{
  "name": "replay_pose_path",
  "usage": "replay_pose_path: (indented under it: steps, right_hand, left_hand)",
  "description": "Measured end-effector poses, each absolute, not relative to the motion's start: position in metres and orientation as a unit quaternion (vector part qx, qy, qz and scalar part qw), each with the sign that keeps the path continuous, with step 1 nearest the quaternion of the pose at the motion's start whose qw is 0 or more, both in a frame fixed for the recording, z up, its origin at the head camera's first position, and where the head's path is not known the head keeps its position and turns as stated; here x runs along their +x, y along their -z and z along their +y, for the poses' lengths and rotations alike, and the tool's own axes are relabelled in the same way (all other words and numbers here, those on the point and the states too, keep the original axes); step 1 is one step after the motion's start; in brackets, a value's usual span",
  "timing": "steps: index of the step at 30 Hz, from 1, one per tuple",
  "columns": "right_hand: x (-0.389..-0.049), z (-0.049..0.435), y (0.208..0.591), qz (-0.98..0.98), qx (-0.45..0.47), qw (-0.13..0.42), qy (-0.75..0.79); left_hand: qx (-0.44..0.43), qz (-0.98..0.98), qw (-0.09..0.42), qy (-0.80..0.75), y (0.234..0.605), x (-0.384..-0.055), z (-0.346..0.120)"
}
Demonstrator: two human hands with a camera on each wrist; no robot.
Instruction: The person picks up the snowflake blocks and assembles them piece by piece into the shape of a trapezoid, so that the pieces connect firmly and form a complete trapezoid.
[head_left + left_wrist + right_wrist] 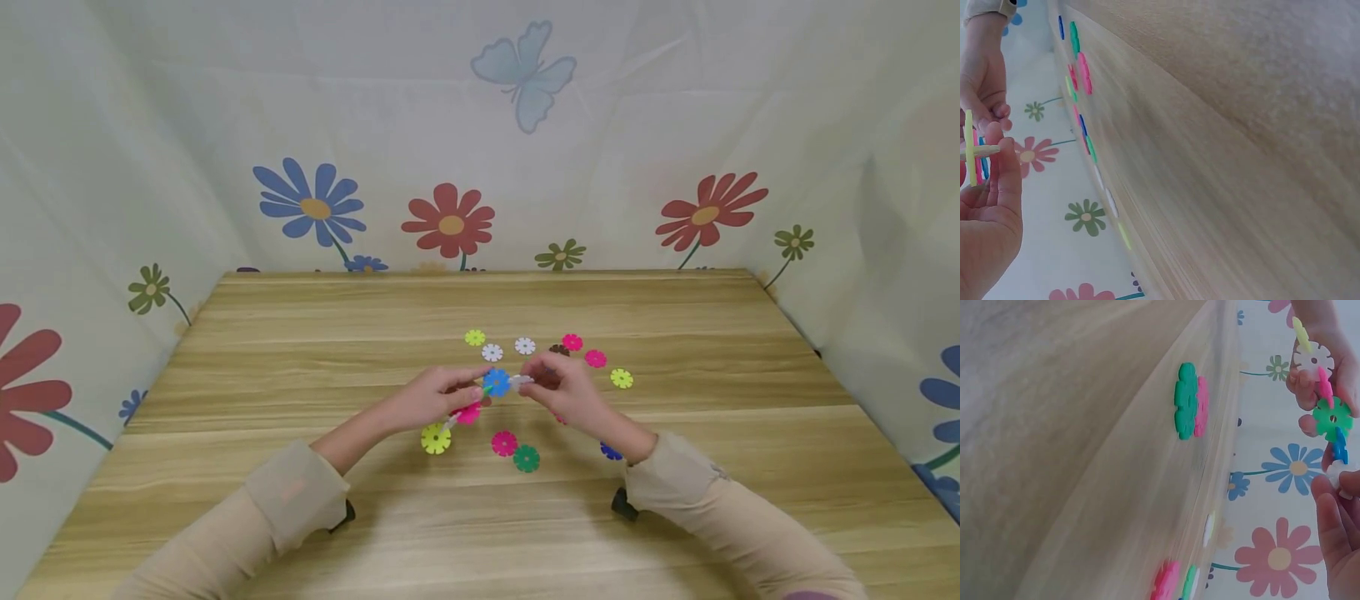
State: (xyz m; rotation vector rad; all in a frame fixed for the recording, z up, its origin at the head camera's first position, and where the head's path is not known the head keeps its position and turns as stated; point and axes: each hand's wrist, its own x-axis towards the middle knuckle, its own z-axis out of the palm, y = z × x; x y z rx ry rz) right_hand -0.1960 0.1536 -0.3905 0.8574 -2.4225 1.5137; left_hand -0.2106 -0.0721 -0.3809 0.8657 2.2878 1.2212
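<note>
Over the table, my left hand point(427, 400) holds a chain of notched plastic snowflake discs between thumb and fingers. The right wrist view shows its order: a yellow disc point(1301, 334), a white disc point(1314, 352), a pink disc point(1325, 387), a green disc point(1324, 415) and a blue disc point(1340, 447). My right hand point(566, 392) pinches another white disc point(519, 381) at the blue end, right at the blue disc's edge. The yellow end of the chain hangs toward me, below the left hand. Part of the chain is hidden behind the left fingers.
Loose discs lie on the wooden table point(300, 333): a yellow one point(475, 337), a white one point(525, 345) and a pink one point(596, 358) beyond the hands, a green one point(527, 458) nearer me. A flower-printed curtain point(600, 150) stands behind the table.
</note>
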Motion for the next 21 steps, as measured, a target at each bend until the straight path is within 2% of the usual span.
replay_pose_path:
  steps: [12, 21]
  right_hand:
    - [-0.194, 0.147, 0.394, -0.789, 0.331, 0.148, -0.496]
    - [-0.188, 0.139, 0.389, -0.785, 0.339, 0.173, -0.488]
  left_hand:
    - [0.314, 0.786, 0.231, -0.480, 0.377, -0.210, -0.077]
    - [0.325, 0.790, 0.231, -0.466, 0.374, -0.209, -0.079]
